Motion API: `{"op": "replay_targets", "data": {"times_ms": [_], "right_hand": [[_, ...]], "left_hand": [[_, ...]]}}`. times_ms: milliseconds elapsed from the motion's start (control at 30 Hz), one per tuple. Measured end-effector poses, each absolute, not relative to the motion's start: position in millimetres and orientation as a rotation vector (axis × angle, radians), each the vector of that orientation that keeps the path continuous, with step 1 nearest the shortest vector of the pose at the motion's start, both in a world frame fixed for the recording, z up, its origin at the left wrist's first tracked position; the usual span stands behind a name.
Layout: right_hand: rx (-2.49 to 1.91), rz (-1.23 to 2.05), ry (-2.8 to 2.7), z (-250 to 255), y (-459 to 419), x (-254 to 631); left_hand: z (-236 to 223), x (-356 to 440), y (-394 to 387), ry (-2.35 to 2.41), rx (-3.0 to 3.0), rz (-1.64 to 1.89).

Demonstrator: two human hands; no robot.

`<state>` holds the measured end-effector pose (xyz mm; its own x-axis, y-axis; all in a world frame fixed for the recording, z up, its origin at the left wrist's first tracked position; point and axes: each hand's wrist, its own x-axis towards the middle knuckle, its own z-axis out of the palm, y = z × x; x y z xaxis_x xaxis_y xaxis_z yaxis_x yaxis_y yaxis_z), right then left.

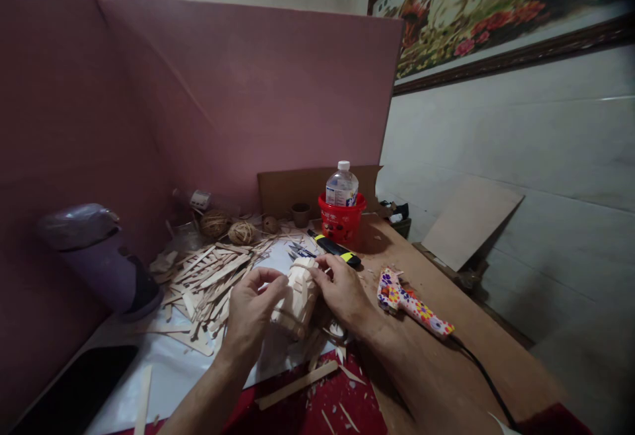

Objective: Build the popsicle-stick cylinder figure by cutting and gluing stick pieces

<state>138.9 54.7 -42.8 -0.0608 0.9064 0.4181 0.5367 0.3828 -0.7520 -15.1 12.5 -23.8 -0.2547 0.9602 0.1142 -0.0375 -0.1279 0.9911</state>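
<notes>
The wooden piece point(298, 293), lying near to far, is touched at its far right by the right hand point(344, 296); beside its left, the left hand point(248, 309) is curled; neither grip can be told.

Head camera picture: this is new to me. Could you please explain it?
There is no machine, only a person's bare hands. The one picture comes from a camera worn on the head, looking forward and down. Between the left hand and the right hand is a pale, ridged wooden piece. The right hand seems to touch it; left contact is unclear. On the surface lie loose flat wooden sticks, a black-and-yellow cutter and a flower-patterned glue gun. A red plastic bucket holds a clear bottle.
</notes>
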Motion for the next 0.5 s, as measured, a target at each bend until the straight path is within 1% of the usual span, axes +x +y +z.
{"op": "replay_targets", "data": {"times_ms": [67, 167, 500], "right_hand": [[-1.27, 0.505, -1.728, -42.5, 54.3, 139.5], [-1.266, 0.5, -1.726, -42.4, 54.4, 139.6], [-1.285, 0.494, -1.734, -40.8, 54.2, 139.3]], "left_hand": [[-22.0, -14.9, 12.2, 1.244, 1.093, 1.542], [-20.2, -14.6, 11.7, 1.225, 1.075, 1.479], [-18.0, -13.2, 9.8, 1.314, 1.067, 1.425]]}}
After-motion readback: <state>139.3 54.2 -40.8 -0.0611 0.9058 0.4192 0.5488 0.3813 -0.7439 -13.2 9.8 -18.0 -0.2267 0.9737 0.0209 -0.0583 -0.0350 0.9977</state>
